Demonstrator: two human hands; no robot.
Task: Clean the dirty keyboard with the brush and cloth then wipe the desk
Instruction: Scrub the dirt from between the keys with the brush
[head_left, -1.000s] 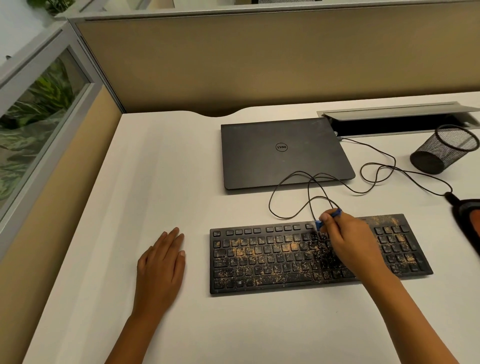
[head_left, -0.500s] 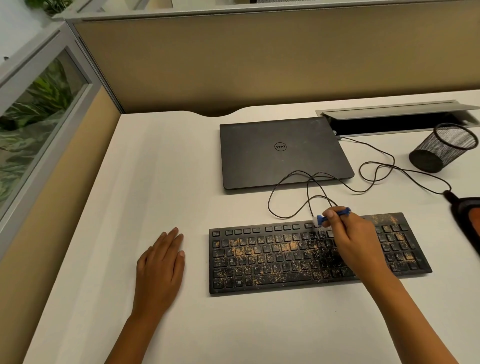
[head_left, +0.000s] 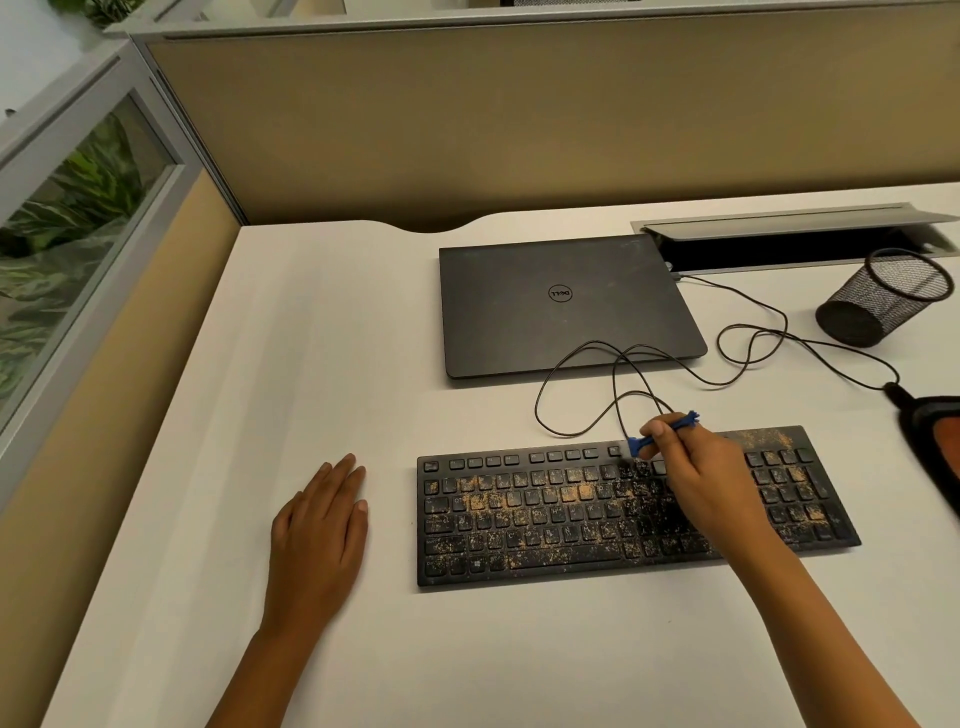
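My right hand (head_left: 711, 478) still pinches blue brush (head_left: 661, 432); since half second ago brush head dipped back onto top key row of keyboard (head_left: 524, 519), handle tilted up-right. Left hand (head_left: 319, 530) unmoved, flat, fingers straight on desk (head_left: 311, 364) just left of keyboard. Keyboard lies near desk front, orange-brown dust across keys; patch under my right hand darker. Closed laptop (head_left: 561, 304) behind, cable (head_left: 582, 395) looped between. Mesh cup (head_left: 883, 306) tipped over far right. Beige partition (head_left: 519, 119) behind desk.
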